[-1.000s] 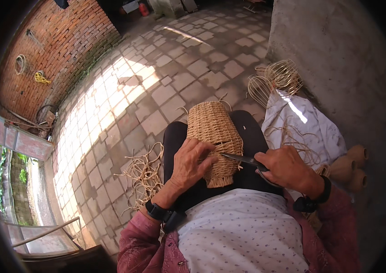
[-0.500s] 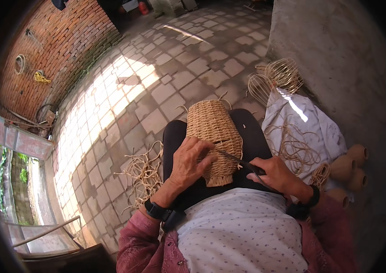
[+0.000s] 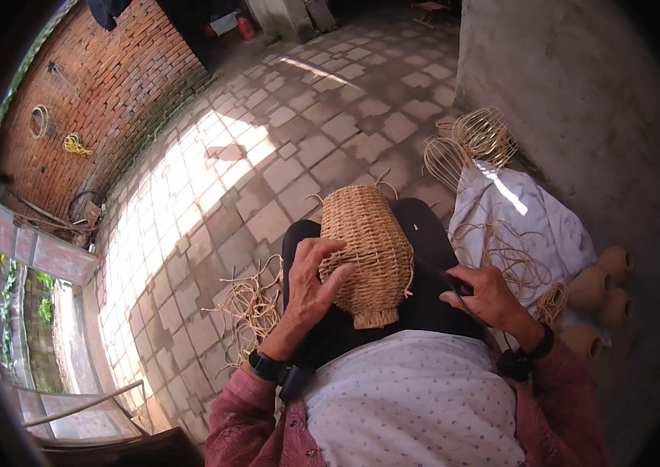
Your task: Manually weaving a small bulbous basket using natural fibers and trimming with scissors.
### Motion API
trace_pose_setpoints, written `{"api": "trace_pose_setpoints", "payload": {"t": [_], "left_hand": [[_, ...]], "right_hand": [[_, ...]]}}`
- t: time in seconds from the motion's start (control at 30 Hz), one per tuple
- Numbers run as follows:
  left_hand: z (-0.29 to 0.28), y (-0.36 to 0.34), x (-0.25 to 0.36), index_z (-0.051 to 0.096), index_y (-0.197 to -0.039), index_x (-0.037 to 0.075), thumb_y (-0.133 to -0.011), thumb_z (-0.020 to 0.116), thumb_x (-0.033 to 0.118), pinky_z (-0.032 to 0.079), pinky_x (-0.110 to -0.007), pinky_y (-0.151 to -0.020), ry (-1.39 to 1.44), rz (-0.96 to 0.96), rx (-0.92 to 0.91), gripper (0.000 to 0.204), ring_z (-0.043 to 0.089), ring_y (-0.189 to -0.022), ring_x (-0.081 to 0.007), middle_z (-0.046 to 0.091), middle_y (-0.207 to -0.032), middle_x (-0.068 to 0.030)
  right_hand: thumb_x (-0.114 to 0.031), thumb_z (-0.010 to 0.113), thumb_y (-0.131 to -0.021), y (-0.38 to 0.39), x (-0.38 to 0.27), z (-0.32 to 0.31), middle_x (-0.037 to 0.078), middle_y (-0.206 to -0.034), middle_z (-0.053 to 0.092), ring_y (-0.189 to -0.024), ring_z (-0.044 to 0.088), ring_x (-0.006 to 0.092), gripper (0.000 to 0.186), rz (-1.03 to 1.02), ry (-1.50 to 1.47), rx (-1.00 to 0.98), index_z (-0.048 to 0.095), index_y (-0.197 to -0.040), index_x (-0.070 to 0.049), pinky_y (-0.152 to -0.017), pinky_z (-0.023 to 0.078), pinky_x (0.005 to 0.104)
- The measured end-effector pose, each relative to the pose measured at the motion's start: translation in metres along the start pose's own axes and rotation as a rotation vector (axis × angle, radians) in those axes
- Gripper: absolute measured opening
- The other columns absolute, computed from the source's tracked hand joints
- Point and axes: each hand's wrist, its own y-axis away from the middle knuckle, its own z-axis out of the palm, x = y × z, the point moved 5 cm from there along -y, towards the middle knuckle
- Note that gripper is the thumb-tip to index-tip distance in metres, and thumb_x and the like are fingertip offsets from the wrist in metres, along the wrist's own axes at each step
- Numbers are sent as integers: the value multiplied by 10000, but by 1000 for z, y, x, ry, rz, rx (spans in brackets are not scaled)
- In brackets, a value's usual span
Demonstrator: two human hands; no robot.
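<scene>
A woven basket (image 3: 369, 241) of tan twisted cord lies across my lap, its wide body away from me and its narrow neck toward me. Loose cord ends stick out at its far edge. My left hand (image 3: 313, 284) rests against the basket's left side, with thumb and forefinger apart over the weave. To the right of the basket, my right hand (image 3: 489, 296) is closed around a dark, thin-bladed tool (image 3: 458, 286). Its tip is hard to make out against my dark trousers (image 3: 431, 237). The tool is apart from the basket.
Loose tan cords (image 3: 248, 307) lie on the paving at my left. On the right, a white cloth (image 3: 556, 226) bears more cords; a coil of cord (image 3: 552, 302), wire-like frames (image 3: 485, 136) and several clay-coloured pots (image 3: 588, 288) are beside it. A plastered wall (image 3: 579, 101) rises beyond.
My right hand has drawn the tool off the basket to the right. My left hand has shifted left, off the middle of the weave. A dark gap in the weave no longer shows.
</scene>
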Motion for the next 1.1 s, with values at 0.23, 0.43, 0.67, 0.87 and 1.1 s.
{"api": "trace_pose_setpoints", "payload": {"t": [0.23,0.43,0.67,0.87,1.1], "left_hand": [[17,-11,-5,509,-1414,71,-915,652,458,252,-502,-1164,-150,99,17,647,438,-1354,-340,449,-1499,-161],[49,8,-12,509,-1428,94,-821,694,593,227,-544,-1183,-354,369,-114,808,434,-1395,-322,503,-1471,-116],[15,12,7,455,-1471,103,-844,655,628,204,-552,-1172,-285,171,96,842,339,-1434,-359,381,-1551,-160],[42,5,-19,561,-1384,103,-856,681,567,215,-544,-1173,-311,167,-58,712,378,-1412,-352,470,-1482,-152],[-15,-30,-57,572,-1367,86,-989,554,492,355,-392,-1101,463,-285,111,555,476,-1314,-226,557,-1366,-112]], "right_hand": [[-210,808,-821,-21,15,-5,126,-732,684,-644,657,175,327,123,-100,127,685,-1046,-6,-603,496,325],[-211,786,-844,-46,25,5,85,-693,636,-630,572,94,320,130,-160,169,677,-1053,6,-585,462,276],[-388,744,-883,-92,33,-7,149,-766,664,-685,664,284,439,-19,-44,297,640,-1092,-16,-631,506,372],[-429,697,-920,-120,21,7,144,-748,642,-689,656,300,422,-31,-26,313,598,-1057,-42,-638,495,393],[-506,602,-956,-168,54,22,164,-776,658,-738,663,384,461,-42,106,284,562,-1120,-78,-667,500,460]]}}
